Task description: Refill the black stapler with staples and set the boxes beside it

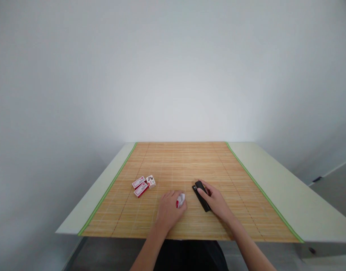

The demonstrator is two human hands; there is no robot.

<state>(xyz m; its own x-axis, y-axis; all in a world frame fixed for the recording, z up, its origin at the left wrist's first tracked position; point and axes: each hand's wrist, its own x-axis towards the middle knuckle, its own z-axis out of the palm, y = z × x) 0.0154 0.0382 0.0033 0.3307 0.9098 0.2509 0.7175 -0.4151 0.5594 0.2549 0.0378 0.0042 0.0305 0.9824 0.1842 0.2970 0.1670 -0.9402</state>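
Bright, even, diffuse light; brightest patch on the wall point(184, 109) just above the table point(288, 188), dimming toward the corners. Shadows faint, only thin ones under the hands. Wide-angle bend at the edges; overall slightly soft, no glare on the mat point(178, 162).

Box print point(144, 186) unreadable — small box point(180, 200) half-hidden by hand point(169, 210).

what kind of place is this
Probably a plain desk or worktable set against a bare white wall, indoors. A bamboo mat covers the pale tabletop, with a black stapler and small red-and-white boxes on it.
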